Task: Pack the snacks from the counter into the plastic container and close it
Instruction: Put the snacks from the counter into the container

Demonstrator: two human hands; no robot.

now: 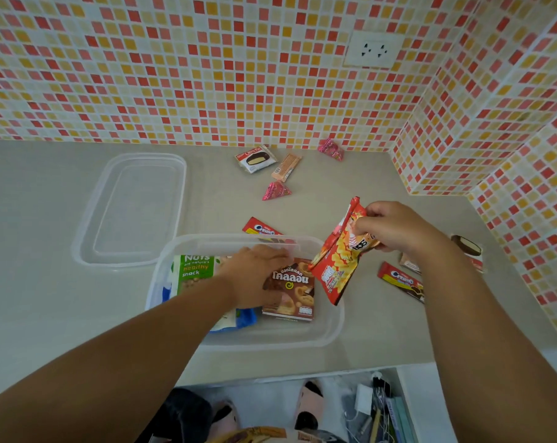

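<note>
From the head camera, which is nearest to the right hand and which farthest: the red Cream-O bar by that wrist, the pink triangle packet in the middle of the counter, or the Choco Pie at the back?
From the right hand:
1. Red Cream-O bar, just below the wrist, on the right.
2. Pink triangle packet, mid-counter, up and left of the hand.
3. Choco Pie, by the tiled wall, farthest back.

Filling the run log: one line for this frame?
left hand: in container, on brown snack box | right hand: holds red chip bag over container | lid: off
</note>
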